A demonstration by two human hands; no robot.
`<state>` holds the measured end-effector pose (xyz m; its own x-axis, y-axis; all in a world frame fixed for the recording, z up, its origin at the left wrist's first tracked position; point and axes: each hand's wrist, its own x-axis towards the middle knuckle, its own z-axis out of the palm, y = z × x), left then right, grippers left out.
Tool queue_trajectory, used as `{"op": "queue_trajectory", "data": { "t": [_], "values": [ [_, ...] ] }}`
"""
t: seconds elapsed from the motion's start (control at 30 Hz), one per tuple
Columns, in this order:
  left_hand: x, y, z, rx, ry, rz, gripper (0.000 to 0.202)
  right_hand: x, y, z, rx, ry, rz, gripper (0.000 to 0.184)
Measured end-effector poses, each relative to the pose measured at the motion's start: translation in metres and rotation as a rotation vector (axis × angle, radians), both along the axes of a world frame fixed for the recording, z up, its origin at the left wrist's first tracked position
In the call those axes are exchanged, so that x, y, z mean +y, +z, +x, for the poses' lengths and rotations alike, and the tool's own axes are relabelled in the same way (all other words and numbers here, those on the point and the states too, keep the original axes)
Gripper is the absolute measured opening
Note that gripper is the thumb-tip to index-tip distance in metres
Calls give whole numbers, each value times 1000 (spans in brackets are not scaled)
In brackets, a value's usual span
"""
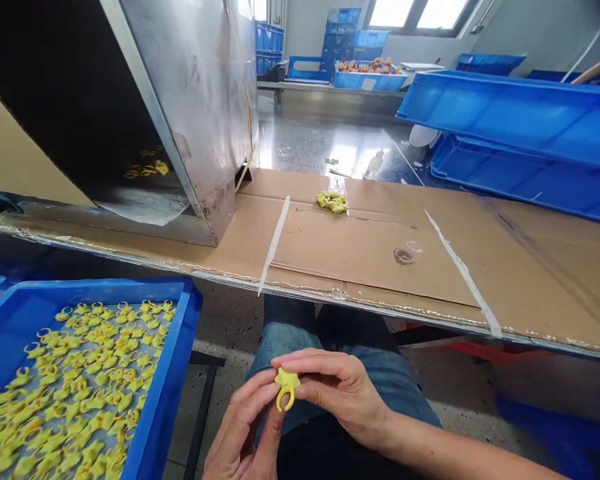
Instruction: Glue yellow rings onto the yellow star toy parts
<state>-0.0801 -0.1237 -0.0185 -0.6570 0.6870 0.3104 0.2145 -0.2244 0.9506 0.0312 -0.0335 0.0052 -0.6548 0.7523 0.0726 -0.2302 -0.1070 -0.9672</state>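
Above my lap, a small yellow toy ring (287, 385) with a star-like top and an open loop is pinched between my two hands. My left hand (250, 420) grips it from the left with thumb and fingers. From the right, my right hand (337, 387) closes its thumb and index finger on the same piece. To my left, a blue tray (180, 327) holds many similar yellow rings (95, 367). A small pile of yellow-green pieces (333, 201) lies on the cardboard-covered table (380, 233) ahead.
A metal box-shaped machine (200, 100) with a dark opening stands at the left of the table; a few yellow pieces (150, 169) show inside. Blue crates (520, 120) are stacked at the right. Another blue crate (370, 81) with colourful items sits at the back.
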Motion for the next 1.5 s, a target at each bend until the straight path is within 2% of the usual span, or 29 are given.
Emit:
{"op": "queue_trajectory", "data": {
  "t": [0.13,0.33,0.53,0.63,0.77,0.87,0.93,1.1,1.27,1.5],
  "values": [
    [-1,-1,-2,42,-3,-24,12,1,-3,1,21,16,-50,22],
    [0,-2,0,39,-66,8,26,0,-11,5,14,30,-106,27],
    [2,2,8,-92,-33,-18,16,6,-7,7,-7,-44,112,27],
    [3,3,9,-135,-27,-15,17,7,-4,7,-13,-53,173,25],
    [3,-1,1,98,23,57,21,7,-3,9,-31,-48,238,26],
    [1,-3,-6,227,-42,76,30,6,-3,10,-25,-35,259,29],
    [-1,-4,-8,235,-61,71,32,5,-3,10,-31,-35,299,30],
    [-4,-4,-2,247,20,77,17,6,-2,11,-2,-35,482,37],
    [-4,-4,3,214,50,76,14,6,-1,12,16,-31,505,40],
    [-6,5,-4,269,-45,85,30,6,-5,12,71,-48,541,36]
  ]
}}
